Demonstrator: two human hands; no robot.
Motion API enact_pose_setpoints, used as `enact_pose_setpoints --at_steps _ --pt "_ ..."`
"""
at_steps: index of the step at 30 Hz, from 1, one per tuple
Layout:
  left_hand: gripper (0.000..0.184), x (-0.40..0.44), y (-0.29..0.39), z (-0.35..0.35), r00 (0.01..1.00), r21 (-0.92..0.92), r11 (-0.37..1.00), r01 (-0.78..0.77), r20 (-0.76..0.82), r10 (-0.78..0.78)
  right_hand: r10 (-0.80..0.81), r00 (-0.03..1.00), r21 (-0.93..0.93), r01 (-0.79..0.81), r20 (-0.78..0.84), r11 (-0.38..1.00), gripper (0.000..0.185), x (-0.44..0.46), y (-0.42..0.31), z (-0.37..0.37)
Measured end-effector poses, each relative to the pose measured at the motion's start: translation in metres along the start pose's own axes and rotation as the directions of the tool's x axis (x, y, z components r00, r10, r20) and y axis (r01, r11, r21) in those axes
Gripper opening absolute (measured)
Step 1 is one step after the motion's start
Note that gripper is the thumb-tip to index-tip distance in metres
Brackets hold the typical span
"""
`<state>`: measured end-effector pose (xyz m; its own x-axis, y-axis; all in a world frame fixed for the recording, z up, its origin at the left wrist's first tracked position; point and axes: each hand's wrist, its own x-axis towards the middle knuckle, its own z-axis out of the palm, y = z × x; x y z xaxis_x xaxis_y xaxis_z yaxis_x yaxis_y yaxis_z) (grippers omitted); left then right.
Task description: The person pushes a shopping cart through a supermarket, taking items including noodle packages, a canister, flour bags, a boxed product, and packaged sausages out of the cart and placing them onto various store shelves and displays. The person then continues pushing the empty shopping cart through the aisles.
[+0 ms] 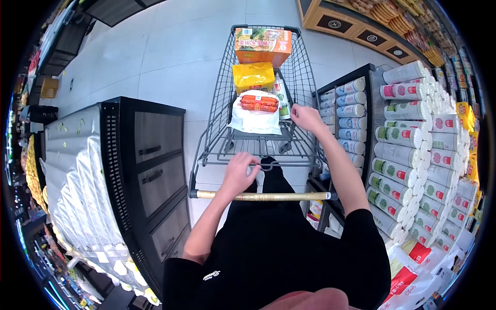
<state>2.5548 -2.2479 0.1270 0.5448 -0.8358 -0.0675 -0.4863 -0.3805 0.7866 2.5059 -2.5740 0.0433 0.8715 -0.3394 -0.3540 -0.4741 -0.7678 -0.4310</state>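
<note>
A wire shopping cart (213,121) stands ahead of me, with its gold-coloured handle bar (279,197) close to my body. My left hand (241,174) hovers above the cart's near end, fingers loosely curled, a gap by the thumb and nothing held. Inside the basket, my right hand (307,118) is closed beside a white and green cylindrical pack (281,98); what its fingers grip, if anything, is hidden. Left of that pack lies a white bag with red sausages pictured on it (254,116). Behind are a yellow package (253,76) and an orange box (263,46).
At right, stacked cylindrical packs (400,134) and a black rack (351,116) of similar packs stand close to the cart. A black cabinet (155,150) with a silvery cover (77,170) is at left. Wooden bins (361,33) line the far right; tiled floor (170,57) lies ahead.
</note>
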Motion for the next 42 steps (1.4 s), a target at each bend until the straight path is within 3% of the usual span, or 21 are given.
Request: enact_pose_setpoints --at_steps 5,6,8,10,12,14,16,18,21,26,35,38,42 --pt "0.021 0.045 0.008 0.035 0.983 -0.105 0.994 -0.015 0.182 0.034 0.290 0.945 0.064 -0.302 0.154 0.951 0.028 0.089 0.053 0.065" --pt "0.021 0.048 0.006 0.039 0.974 -0.144 0.990 -0.013 0.222 0.045 0.289 0.940 0.074 -0.306 0.179 0.949 0.028 0.103 0.063 0.079" --pt "0.018 0.045 0.011 0.037 0.971 -0.135 0.987 0.093 0.233 -0.059 0.414 0.893 0.146 -0.439 0.173 0.886 0.037 0.129 0.079 0.103" --pt "0.015 0.038 0.008 0.042 0.989 -0.200 0.973 0.113 0.121 -0.090 0.420 0.894 0.242 -0.447 0.157 0.861 0.042 0.160 0.108 0.142" --pt "0.018 0.039 0.003 0.039 0.993 -0.188 0.979 0.079 0.103 -0.060 0.481 0.873 0.467 -0.461 0.084 0.755 0.048 0.183 0.125 0.167" --pt "0.031 0.047 0.001 0.043 0.997 -0.239 0.968 0.079 0.021 -0.076 0.491 0.863 0.474 -0.483 0.118 0.736 0.056 0.199 0.138 0.180" --pt "0.040 0.042 -0.006 0.044 0.991 -0.250 0.960 0.125 0.077 -0.109 0.511 0.856 0.315 -0.507 0.078 0.802 0.058 0.207 0.137 0.178" --pt "0.049 0.046 -0.003 0.043 0.975 -0.315 0.923 0.221 0.087 -0.204 0.494 0.867 0.292 -0.492 0.072 0.821 0.064 0.216 0.141 0.183" --pt "0.054 0.048 -0.002 0.044 0.961 -0.343 0.898 0.276 0.084 -0.263 0.528 0.840 0.218 -0.543 0.126 0.811 0.087 0.237 0.137 0.191" --pt "0.039 0.054 0.001 0.044 0.951 -0.241 0.920 0.308 0.054 -0.304 0.558 0.826 0.147 -0.564 0.081 0.813 0.087 0.254 0.129 0.214" --pt "0.031 0.064 -0.002 0.043 0.952 -0.203 0.933 0.298 -0.006 -0.306 0.681 0.726 0.276 -0.676 0.094 0.683 0.077 0.246 0.125 0.197" --pt "0.029 0.061 -0.004 0.045 0.964 -0.206 0.946 0.250 -0.035 -0.262 0.697 0.717 0.370 -0.656 0.033 0.658 0.076 0.228 0.115 0.173" --pt "0.028 0.071 -0.006 0.043 0.980 -0.192 0.964 0.185 -0.043 -0.196 0.652 0.717 0.514 -0.474 -0.247 0.715 0.082 0.223 0.106 0.151"
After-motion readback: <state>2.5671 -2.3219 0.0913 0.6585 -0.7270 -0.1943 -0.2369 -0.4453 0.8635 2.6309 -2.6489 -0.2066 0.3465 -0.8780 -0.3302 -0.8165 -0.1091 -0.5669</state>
